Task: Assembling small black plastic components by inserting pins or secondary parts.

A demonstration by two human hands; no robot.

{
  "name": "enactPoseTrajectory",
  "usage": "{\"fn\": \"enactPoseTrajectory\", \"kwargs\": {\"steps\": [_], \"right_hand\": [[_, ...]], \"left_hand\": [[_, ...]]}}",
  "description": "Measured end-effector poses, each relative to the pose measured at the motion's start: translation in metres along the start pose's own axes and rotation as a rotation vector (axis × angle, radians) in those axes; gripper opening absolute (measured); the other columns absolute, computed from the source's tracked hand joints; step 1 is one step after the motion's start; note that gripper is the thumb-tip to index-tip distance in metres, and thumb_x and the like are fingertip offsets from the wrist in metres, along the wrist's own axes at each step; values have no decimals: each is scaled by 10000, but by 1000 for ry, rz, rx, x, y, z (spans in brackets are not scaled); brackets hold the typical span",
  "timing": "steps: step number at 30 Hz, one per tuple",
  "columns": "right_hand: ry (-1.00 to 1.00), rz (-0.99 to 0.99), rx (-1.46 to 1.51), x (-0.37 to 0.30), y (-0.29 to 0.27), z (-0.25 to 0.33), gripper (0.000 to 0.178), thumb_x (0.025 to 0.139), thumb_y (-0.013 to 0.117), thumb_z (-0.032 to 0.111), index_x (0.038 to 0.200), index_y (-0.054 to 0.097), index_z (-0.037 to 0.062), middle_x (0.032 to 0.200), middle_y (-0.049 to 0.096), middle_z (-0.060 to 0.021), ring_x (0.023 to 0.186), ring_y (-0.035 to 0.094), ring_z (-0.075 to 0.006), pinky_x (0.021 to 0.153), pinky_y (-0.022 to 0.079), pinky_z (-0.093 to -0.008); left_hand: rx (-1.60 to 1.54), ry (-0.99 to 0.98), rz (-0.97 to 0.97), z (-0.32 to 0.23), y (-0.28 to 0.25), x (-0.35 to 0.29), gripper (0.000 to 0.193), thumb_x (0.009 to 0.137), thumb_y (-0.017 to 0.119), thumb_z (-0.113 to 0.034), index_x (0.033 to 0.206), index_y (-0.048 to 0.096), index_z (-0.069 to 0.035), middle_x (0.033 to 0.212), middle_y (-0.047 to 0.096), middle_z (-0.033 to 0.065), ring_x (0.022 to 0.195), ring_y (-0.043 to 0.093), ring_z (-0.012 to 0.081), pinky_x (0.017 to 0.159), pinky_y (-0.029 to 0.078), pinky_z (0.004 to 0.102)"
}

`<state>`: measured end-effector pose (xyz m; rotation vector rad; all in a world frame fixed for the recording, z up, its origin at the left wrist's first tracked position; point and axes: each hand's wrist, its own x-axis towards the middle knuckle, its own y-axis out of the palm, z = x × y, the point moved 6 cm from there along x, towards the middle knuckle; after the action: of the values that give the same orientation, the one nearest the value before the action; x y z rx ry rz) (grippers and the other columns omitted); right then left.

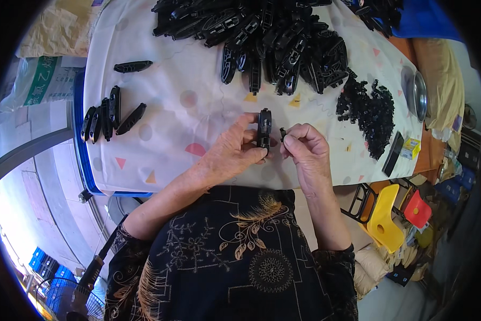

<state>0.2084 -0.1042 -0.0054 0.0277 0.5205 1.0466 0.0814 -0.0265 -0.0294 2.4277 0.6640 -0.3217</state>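
My left hand [231, 147] is closed around a long black plastic housing [264, 128], held upright above the table near its front edge. Just to the right of it, my right hand [308, 147] pinches a small black plastic piece [283, 132] between thumb and forefinger. A short gap separates the piece from the housing. At the far side lies a large heap of similar black housings [267, 32]. On the right spreads a pile of small black parts [366, 115]. Several more housings [109, 113] lie side by side at the left edge, with a single one [133, 66] beyond them.
A patterned white cloth [160, 107] covers the table. Toward the right edge are a metal bowl [420, 96], a dark flat bar [393, 154] and a small yellow box [410, 148]. Yellow and red chairs [385, 224] stand at the lower right, a fan [69, 299] at the lower left.
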Motion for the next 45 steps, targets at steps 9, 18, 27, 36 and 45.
{"fn": "enactPoseTrajectory", "kwargs": {"steps": [9,18,27,36,45], "right_hand": [[-313,236,-792,-11,25,38,71,838,628,-19,893,587,0,884,558,-38,794,582,-136,663,475,-269],[-549,593,-1202,-27,48,46,146,755,643,-37,870,567,9,883,506,-89,776,582,-256,665,483,-337],[-329,228,-870,-18,20,30,295,773,686,-2,1047,578,16,932,529,-27,770,560,-146,690,479,-262],[18,172,18,-27,-3,-29,404,863,630,1,1248,507,-2,1033,614,-27,912,578,-98,798,487,-234],[-95,87,10,-31,-5,-27,301,858,607,-38,1149,546,6,1034,615,-35,931,576,-100,815,476,-234]], "left_hand": [[418,101,-79,2,-3,-13,613,799,601,-26,1345,322,-26,840,654,165,732,656,248,685,515,331],[735,250,-64,-6,18,-26,629,773,633,-70,1337,356,-43,823,632,205,776,649,379,686,517,423],[682,86,-77,5,19,-25,630,797,658,-85,1334,331,-71,813,635,188,726,655,344,644,507,384],[468,117,-69,6,37,-25,682,839,575,46,1418,245,-98,934,658,154,884,662,225,768,512,334],[629,253,32,-5,41,-16,595,838,557,57,1366,325,-88,1089,613,192,979,650,308,820,512,346]]}}
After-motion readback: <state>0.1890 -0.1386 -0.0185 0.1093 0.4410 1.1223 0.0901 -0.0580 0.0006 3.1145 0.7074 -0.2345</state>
